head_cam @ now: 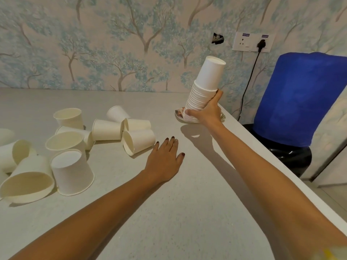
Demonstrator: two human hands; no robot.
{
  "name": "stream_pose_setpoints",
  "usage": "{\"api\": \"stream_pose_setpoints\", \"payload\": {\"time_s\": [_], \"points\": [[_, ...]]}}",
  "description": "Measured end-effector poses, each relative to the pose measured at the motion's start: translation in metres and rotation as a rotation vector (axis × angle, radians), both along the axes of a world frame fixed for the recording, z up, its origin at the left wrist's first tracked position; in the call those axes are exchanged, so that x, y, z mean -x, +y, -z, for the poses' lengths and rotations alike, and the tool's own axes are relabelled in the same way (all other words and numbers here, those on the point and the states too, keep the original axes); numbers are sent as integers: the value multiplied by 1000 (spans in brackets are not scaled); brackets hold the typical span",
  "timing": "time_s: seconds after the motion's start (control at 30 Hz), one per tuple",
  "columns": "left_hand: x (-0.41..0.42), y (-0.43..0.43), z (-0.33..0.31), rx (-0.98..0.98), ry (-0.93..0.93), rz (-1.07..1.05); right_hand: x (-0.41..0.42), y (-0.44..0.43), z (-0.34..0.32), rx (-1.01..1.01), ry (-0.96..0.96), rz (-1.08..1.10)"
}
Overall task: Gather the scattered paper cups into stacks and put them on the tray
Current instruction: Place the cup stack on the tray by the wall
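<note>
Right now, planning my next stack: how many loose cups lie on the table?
11: four cups lying beside the left hand, seven cups clustered farther left. More may be hidden past the left edge.

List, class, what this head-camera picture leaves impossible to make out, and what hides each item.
1. Patterned tray, head view: mostly hidden by the tall stack of white paper cups and the right hand.
2. Loose white paper cups at the left edge: cut off by the frame, so the count is unknown.
3. Blue-covered object: its cover hides what it is.
</note>
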State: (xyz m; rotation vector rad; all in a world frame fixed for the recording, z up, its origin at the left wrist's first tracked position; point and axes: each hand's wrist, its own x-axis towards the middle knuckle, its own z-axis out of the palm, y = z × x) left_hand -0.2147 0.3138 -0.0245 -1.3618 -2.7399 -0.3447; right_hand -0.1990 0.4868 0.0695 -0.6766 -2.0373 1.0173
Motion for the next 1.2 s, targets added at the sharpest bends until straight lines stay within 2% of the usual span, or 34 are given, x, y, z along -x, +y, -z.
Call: {"api": "stream_pose_setpoints", "payload": {"time_s": [0.47, 0.9, 1.03, 1.2], "points": [[-3, -2, 0, -20, 8, -18, 93, 52, 23, 86, -127, 67], [-1, -1, 3, -38, 5, -10, 96, 53, 38, 116, -183, 44], [-1, 0, 0, -76, -13, -5, 83, 39, 35, -75, -222, 129], [-8, -6, -9, -262, -124, 0, 55, -2, 25, -364, -44, 209]]}}
